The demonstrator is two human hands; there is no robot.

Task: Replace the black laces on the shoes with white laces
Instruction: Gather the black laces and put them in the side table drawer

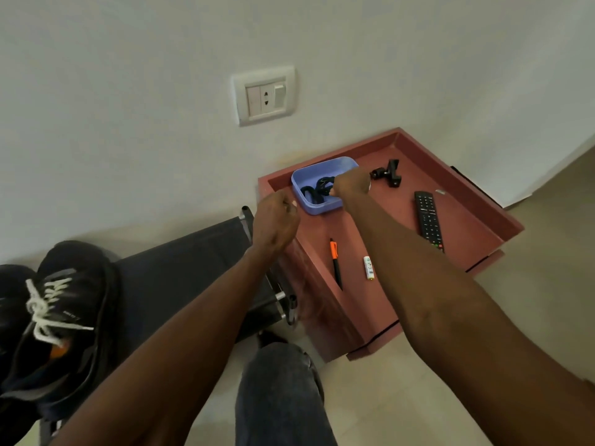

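Note:
A blue plastic tub [322, 170] stands at the back left of the reddish side table [463, 207], with black laces [314, 191] bundled inside. My right hand [352, 185] reaches over the tub's near right rim and its fingers pinch the black laces. My left hand [277, 220] hovers just left of the tub with its fingers curled; nothing shows in it. At the far left a dark shoe [69, 317] with white laces [45, 313] tied in a bow lies on a dark seat [180, 268]. A second dark shoe [13, 297] is partly cut off beside it.
On the table lie an orange-and-black pen [335, 263], a white battery [369, 267], a black remote [429, 220] and a small black clamp mount [389, 173]. A wall socket [265, 96] sits above. My knee in jeans [280, 391] is below.

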